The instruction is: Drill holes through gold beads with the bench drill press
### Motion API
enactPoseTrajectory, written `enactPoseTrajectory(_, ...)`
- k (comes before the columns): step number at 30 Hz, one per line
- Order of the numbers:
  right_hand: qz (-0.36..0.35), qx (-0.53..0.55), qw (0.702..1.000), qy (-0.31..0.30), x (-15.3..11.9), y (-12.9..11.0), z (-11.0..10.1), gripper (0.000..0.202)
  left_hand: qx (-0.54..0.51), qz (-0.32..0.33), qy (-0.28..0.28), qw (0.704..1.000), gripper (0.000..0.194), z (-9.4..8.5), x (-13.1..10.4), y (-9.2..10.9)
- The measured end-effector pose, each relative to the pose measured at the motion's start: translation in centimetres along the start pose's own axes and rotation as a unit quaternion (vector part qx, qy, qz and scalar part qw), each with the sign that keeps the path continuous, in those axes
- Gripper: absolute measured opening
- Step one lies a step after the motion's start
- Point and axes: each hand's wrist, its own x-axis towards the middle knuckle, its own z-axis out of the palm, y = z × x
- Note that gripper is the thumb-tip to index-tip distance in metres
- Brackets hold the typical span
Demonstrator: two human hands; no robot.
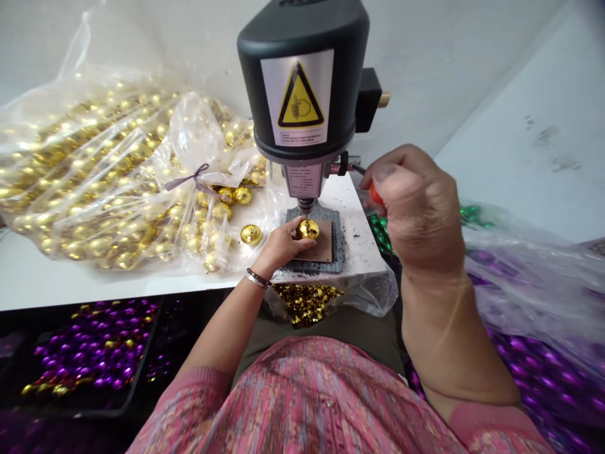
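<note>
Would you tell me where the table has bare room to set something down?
The white table is barest at front left, between the bag of gold balls and the front edge. A narrow strip right of the drill base is speckled with dark bits. The base is crowded: the left hand holds a gold ball there.

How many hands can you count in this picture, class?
2. The left hand holds a gold ball beneath the black drill press; the right hand is closed around the red knob at its side.

A yellow triangular hand-hazard warning sign [301,98] stands on the black machine head [250,69]; smaller print is unreadable.
</note>
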Motion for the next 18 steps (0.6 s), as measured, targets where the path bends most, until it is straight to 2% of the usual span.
enactPoseTrajectory(2, -0.002, -0.011, 1.000, -0.022, -0.5, 0.2, -0.3, 0.025, 0.000, 0.005, -0.003, 1.000, 0.070, -0.1, -0.1, 0.1)
enactPoseTrajectory(5, -0.004, -0.021, 0.999, -0.024, -1.5, 1.2, -0.2, 0.023, -0.019, 0.010, -0.003, 1.000, 0.065, -0.2, -0.3, 0.3)
enactPoseTrajectory(11, -0.066, -0.071, 0.995, 0.036, -2.6, 3.0, 1.1, 0.024, -0.047, 0.006, 0.013, 0.999, 0.056, -0.1, -0.5, 0.5)
enactPoseTrajectory(18, -0.082, -0.053, 0.992, 0.076, -3.5, 5.1, 1.9, 0.025, -0.047, 0.013, 0.015, 0.999, 0.058, 0.1, -0.5, 0.0)
